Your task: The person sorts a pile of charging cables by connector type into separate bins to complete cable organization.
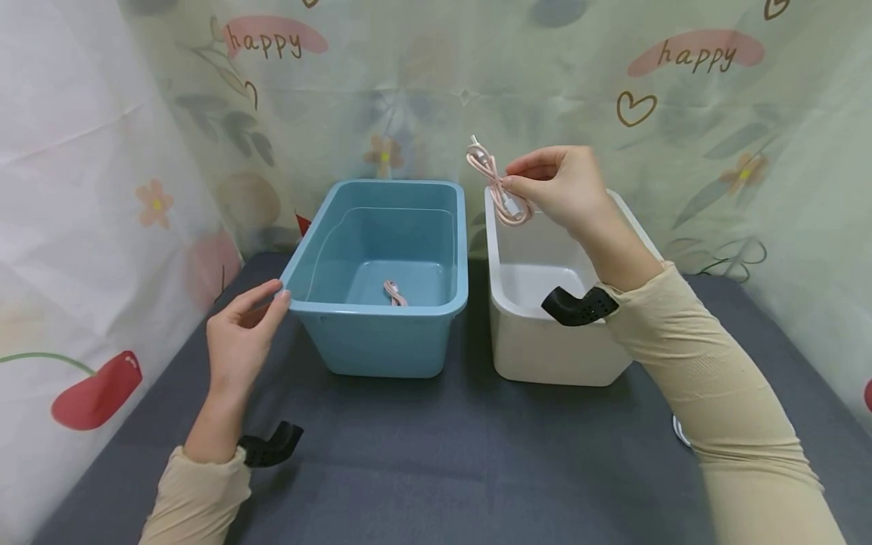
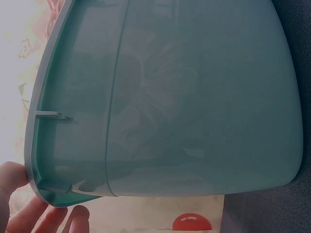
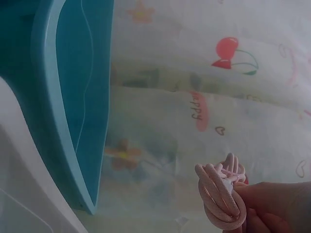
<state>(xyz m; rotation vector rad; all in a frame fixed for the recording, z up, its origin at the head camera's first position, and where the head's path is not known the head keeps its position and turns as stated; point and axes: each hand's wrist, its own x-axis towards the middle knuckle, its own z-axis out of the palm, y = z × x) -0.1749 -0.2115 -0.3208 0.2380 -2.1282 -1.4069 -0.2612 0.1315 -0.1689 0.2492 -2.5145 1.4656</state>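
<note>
Between thumb and fingers, my right hand (image 1: pixel 565 185) pinches a coiled pink charging cable (image 1: pixel 496 182), held up above the back left part of the white bin (image 1: pixel 559 348). In the right wrist view the cable's loops (image 3: pixel 221 196) hang from the fingertips. My left hand (image 1: pixel 241 333) touches the front left corner of the blue bin's rim (image 1: pixel 375 309), thumb and fingers at the edge. From the left wrist, the blue bin's side (image 2: pixel 194 107) fills most of the view. Another pink cable (image 1: pixel 393 293) lies inside the blue bin, partly hidden by its front rim.
Both bins stand side by side on a dark grey cloth-covered table (image 1: pixel 409 454), with a narrow gap between them. A patterned curtain (image 1: pixel 436 68) hangs right behind. A shiny round-edged object (image 1: pixel 680 431) shows partly from behind the right sleeve.
</note>
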